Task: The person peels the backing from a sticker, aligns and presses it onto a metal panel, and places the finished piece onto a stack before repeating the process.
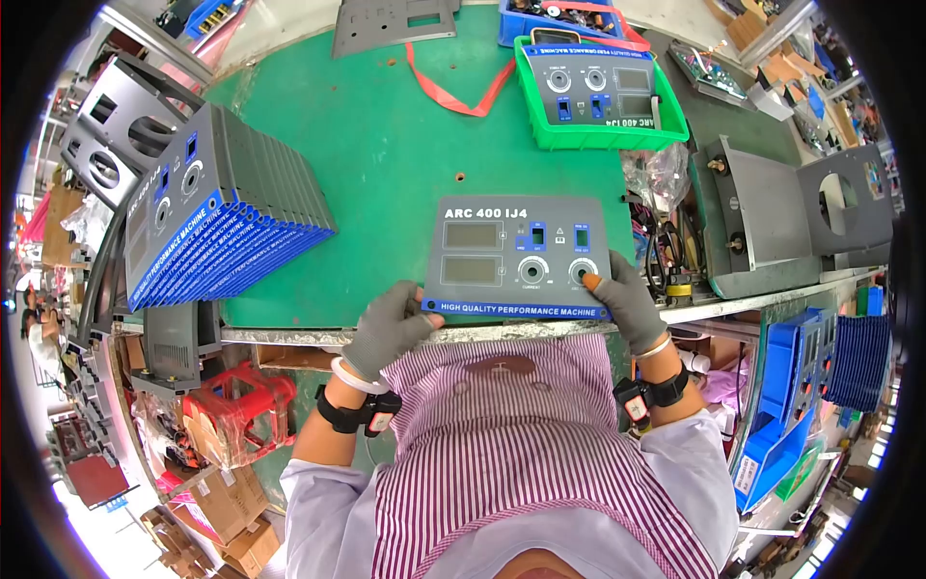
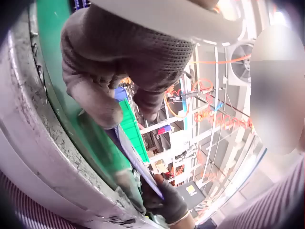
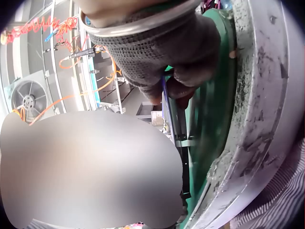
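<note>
A grey front panel (image 1: 502, 253), lettered "ARC 400 IJ4" with a blue strip along its lower edge, lies face up at the table's near edge. It has two display windows, switch openings and two round dials. My gloved left hand (image 1: 391, 328) is at its lower left corner, curled fingers right at the edge. In the left wrist view, the panel (image 2: 136, 160) appears edge-on beyond the left fingertips (image 2: 108, 117). My gloved right hand (image 1: 629, 307) pinches the lower right corner, thumb on the face beside the right dial. The right wrist view shows the panel (image 3: 167, 102) between its thumb and fingers.
A stack of similar panels (image 1: 231, 207) stands at left on the green table (image 1: 367, 135). A green bin (image 1: 610, 138) at the back right holds another panel (image 1: 598, 87). Red ribbon (image 1: 458, 104) and a grey metal plate (image 1: 395, 24) lie at the back. Metal housings (image 1: 772, 212) stand at right.
</note>
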Action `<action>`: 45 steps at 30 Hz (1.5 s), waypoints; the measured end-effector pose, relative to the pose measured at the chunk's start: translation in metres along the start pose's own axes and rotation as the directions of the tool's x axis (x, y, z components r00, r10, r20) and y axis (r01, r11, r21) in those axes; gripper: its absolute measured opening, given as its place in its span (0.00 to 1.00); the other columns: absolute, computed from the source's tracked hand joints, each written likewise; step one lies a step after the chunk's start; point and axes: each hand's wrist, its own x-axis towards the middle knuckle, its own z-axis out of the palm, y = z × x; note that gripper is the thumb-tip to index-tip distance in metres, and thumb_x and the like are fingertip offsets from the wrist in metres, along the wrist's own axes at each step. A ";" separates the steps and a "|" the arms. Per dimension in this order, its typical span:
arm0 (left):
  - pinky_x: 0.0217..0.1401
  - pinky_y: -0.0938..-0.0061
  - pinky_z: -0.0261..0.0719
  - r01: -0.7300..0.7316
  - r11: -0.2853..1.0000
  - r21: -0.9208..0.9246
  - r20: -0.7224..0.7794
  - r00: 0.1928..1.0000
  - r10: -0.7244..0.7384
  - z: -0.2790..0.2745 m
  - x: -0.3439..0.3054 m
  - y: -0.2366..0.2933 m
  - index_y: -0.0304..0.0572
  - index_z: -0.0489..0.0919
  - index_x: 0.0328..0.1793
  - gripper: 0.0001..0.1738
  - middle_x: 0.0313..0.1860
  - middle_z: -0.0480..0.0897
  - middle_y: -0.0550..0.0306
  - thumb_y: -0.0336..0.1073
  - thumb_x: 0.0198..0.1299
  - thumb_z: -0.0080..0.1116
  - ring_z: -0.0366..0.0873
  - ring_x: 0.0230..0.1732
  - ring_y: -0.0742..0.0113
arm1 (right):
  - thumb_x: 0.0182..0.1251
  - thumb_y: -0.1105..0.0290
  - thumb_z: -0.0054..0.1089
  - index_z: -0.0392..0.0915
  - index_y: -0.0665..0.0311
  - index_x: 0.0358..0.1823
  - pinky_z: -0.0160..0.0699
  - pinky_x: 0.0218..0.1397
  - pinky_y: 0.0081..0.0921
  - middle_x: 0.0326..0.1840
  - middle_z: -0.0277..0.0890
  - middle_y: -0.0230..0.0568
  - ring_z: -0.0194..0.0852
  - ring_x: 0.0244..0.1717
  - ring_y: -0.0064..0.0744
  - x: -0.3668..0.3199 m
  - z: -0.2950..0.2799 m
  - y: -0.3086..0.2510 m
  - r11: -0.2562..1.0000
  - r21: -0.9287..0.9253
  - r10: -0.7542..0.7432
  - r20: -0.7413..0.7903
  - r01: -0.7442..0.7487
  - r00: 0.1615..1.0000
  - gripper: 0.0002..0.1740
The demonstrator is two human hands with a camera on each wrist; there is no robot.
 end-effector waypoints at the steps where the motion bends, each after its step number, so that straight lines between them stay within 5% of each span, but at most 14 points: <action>1: 0.18 0.77 0.68 0.045 0.996 -0.081 -0.016 0.999 -0.046 -0.002 0.002 0.001 0.33 0.73 0.33 0.10 0.17 0.74 0.60 0.34 0.55 0.59 0.71 0.16 0.75 | 0.59 0.69 0.57 0.62 0.75 0.58 0.73 0.47 0.21 0.46 0.73 0.44 0.73 0.44 0.25 -0.002 0.001 0.001 0.999 -0.043 -0.006 -0.013 0.005 1.000 0.27; 6: 0.17 0.79 0.67 0.151 0.977 -0.153 -0.012 0.988 -0.154 -0.006 0.006 0.016 0.33 0.74 0.32 0.11 0.17 0.74 0.62 0.35 0.58 0.57 0.71 0.16 0.78 | 0.57 0.72 0.53 0.65 0.75 0.53 0.75 0.42 0.22 0.43 0.74 0.44 0.73 0.40 0.25 -0.010 0.013 0.019 0.971 -0.193 -0.163 -0.096 0.142 0.982 0.23; 9: 0.16 0.81 0.66 -0.133 0.987 0.093 -0.104 0.984 0.142 0.009 0.000 0.027 0.35 0.73 0.31 0.09 0.17 0.73 0.61 0.33 0.60 0.53 0.67 0.14 0.77 | 0.56 0.74 0.52 0.65 0.75 0.50 0.75 0.43 0.21 0.43 0.73 0.44 0.73 0.41 0.25 -0.015 0.022 0.015 0.967 -0.214 -0.173 -0.139 0.141 0.975 0.21; 10: 0.17 0.77 0.66 -0.446 0.806 0.390 -0.069 0.858 0.509 0.016 -0.001 0.025 0.36 0.74 0.30 0.08 0.17 0.73 0.60 0.33 0.58 0.56 0.68 0.14 0.73 | 0.57 0.74 0.53 0.64 0.75 0.51 0.74 0.44 0.21 0.44 0.73 0.43 0.72 0.42 0.24 -0.015 0.024 0.019 0.973 -0.174 -0.179 -0.135 0.154 0.975 0.21; 13: 0.19 0.71 0.69 -0.694 0.482 0.535 0.149 0.639 0.755 0.046 -0.023 0.074 0.39 0.75 0.29 0.08 0.21 0.74 0.57 0.35 0.53 0.59 0.72 0.19 0.65 | 0.56 0.74 0.55 0.64 0.76 0.50 0.75 0.45 0.21 0.43 0.73 0.43 0.72 0.42 0.24 -0.014 0.032 0.022 0.976 -0.122 -0.198 -0.139 0.181 0.970 0.21; 15: 0.19 0.70 0.70 -0.785 0.329 0.524 0.354 0.553 0.755 0.068 -0.044 0.084 0.42 0.75 0.30 0.09 0.22 0.74 0.58 0.39 0.51 0.59 0.73 0.20 0.64 | 0.56 0.74 0.54 0.65 0.77 0.49 0.76 0.43 0.22 0.42 0.74 0.45 0.73 0.41 0.24 -0.015 0.039 0.021 0.962 -0.143 -0.252 -0.144 0.231 0.957 0.21; 18: 0.19 0.71 0.71 -0.871 0.128 0.474 0.554 0.408 0.726 0.071 -0.070 0.109 0.45 0.76 0.32 0.11 0.22 0.74 0.62 0.43 0.50 0.59 0.73 0.19 0.67 | 0.57 0.71 0.55 0.64 0.74 0.51 0.74 0.48 0.23 0.47 0.73 0.45 0.72 0.44 0.24 -0.007 0.028 0.053 0.919 0.299 -0.235 -0.110 0.258 0.966 0.22; 19: 0.18 0.72 0.71 -0.892 0.050 0.450 0.584 0.336 0.739 0.069 -0.074 0.115 0.45 0.76 0.33 0.12 0.21 0.74 0.62 0.44 0.50 0.58 0.73 0.19 0.67 | 0.57 0.72 0.54 0.64 0.74 0.51 0.74 0.48 0.23 0.46 0.73 0.45 0.72 0.44 0.24 -0.010 0.029 0.044 0.949 0.126 -0.275 -0.105 0.287 0.956 0.21; 21: 0.26 0.71 0.73 -0.882 0.209 0.422 0.406 0.390 0.826 0.049 -0.071 0.098 0.42 0.75 0.30 0.10 0.23 0.73 0.58 0.40 0.54 0.57 0.73 0.23 0.61 | 0.57 0.74 0.54 0.64 0.74 0.50 0.74 0.48 0.23 0.45 0.72 0.44 0.72 0.44 0.25 -0.017 0.031 0.019 0.914 -0.276 -0.333 -0.088 0.298 0.939 0.20; 22: 0.30 0.71 0.73 -0.813 0.340 0.472 0.282 0.505 0.816 0.034 -0.068 0.090 0.40 0.75 0.31 0.09 0.26 0.73 0.55 0.38 0.55 0.56 0.73 0.27 0.59 | 0.57 0.75 0.54 0.64 0.75 0.50 0.74 0.47 0.23 0.44 0.72 0.44 0.72 0.42 0.25 -0.017 0.029 0.019 0.977 0.016 -0.210 -0.142 0.215 0.967 0.20; 24: 0.38 0.70 0.71 -0.552 0.571 0.608 0.024 0.732 0.681 0.001 -0.060 0.086 0.36 0.74 0.32 0.07 0.33 0.75 0.48 0.32 0.57 0.55 0.74 0.35 0.56 | 0.57 0.72 0.57 0.63 0.73 0.52 0.73 0.48 0.22 0.46 0.71 0.43 0.71 0.44 0.24 -0.024 0.022 0.012 0.975 0.071 -0.202 -0.113 0.211 0.973 0.22; 32: 0.31 0.76 0.69 -0.478 0.847 0.233 -0.387 0.753 0.532 -0.026 -0.003 0.014 0.34 0.74 0.33 0.02 0.31 0.77 0.52 0.24 0.53 0.56 0.71 0.28 0.69 | 0.56 0.72 0.58 0.61 0.68 0.56 0.68 0.53 0.22 0.49 0.69 0.38 0.66 0.50 0.22 -0.049 0.038 -0.016 0.934 0.113 -0.335 -0.054 0.340 0.940 0.26; 35: 0.28 0.77 0.67 -0.403 0.885 0.234 -0.334 0.821 0.463 -0.026 -0.013 0.023 0.35 0.74 0.31 0.02 0.25 0.74 0.57 0.23 0.52 0.56 0.67 0.24 0.72 | 0.55 0.72 0.59 0.61 0.68 0.56 0.68 0.54 0.23 0.50 0.68 0.38 0.66 0.51 0.23 -0.054 0.035 -0.023 0.950 0.115 -0.285 -0.050 0.290 0.957 0.27; 45: 0.24 0.75 0.66 -0.486 0.809 0.330 -0.327 0.745 0.581 -0.012 -0.016 0.031 0.34 0.73 0.29 0.03 0.20 0.73 0.55 0.23 0.53 0.55 0.67 0.20 0.70 | 0.54 0.62 0.67 0.61 0.67 0.55 0.69 0.54 0.24 0.51 0.69 0.39 0.69 0.50 0.24 -0.064 0.032 -0.027 0.925 0.120 -0.352 -0.082 0.359 0.933 0.32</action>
